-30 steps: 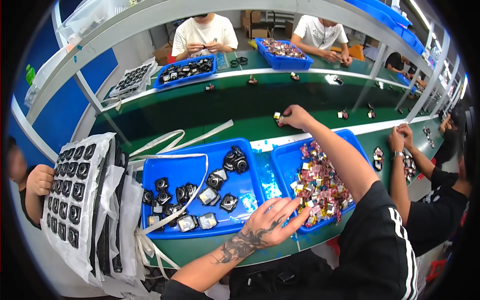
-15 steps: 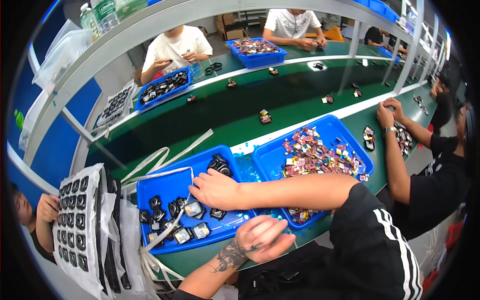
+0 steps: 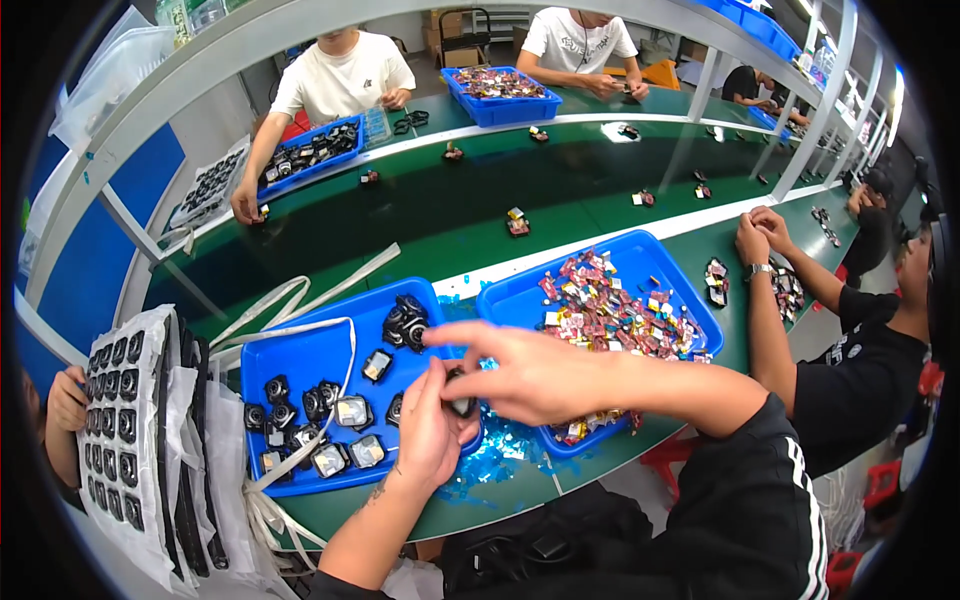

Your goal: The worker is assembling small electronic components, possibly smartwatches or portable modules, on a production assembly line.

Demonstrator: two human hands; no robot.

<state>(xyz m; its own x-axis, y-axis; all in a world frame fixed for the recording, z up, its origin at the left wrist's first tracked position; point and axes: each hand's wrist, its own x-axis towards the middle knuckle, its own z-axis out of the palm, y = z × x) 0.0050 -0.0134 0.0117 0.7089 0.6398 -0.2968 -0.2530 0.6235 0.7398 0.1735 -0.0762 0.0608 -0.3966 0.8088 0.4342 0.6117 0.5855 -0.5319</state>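
My left hand [image 3: 428, 432] is closed around a small black camera-like unit [image 3: 461, 404] with a pale face, at the right edge of a blue tray [image 3: 300, 365]. Over it comes my right hand [image 3: 530, 375], its index finger stretched out and apart from another finger that touches the unit. My fingers cover most of the unit. In the tray lie similar black units, some with a pale square face [image 3: 353, 411], others with a round lens-like ring. A pile of small red, white and yellow parts [image 3: 620, 310] fills much of a second blue tray [image 3: 490, 300], partly behind my right forearm.
Blue film scraps [image 3: 500, 455] litter the green bench between the trays. A white strap [image 3: 350, 340] crosses the left tray. Stacked sheets of black units [image 3: 125, 400] stand at left. Beyond runs a green belt [image 3: 420, 215] with scattered parts. Co-workers sit opposite and at right.
My right hand has left the left tray and moved right, meeting my left hand, which now holds a unit. A co-worker opposite has reached a hand to the belt. The view has shifted slightly.
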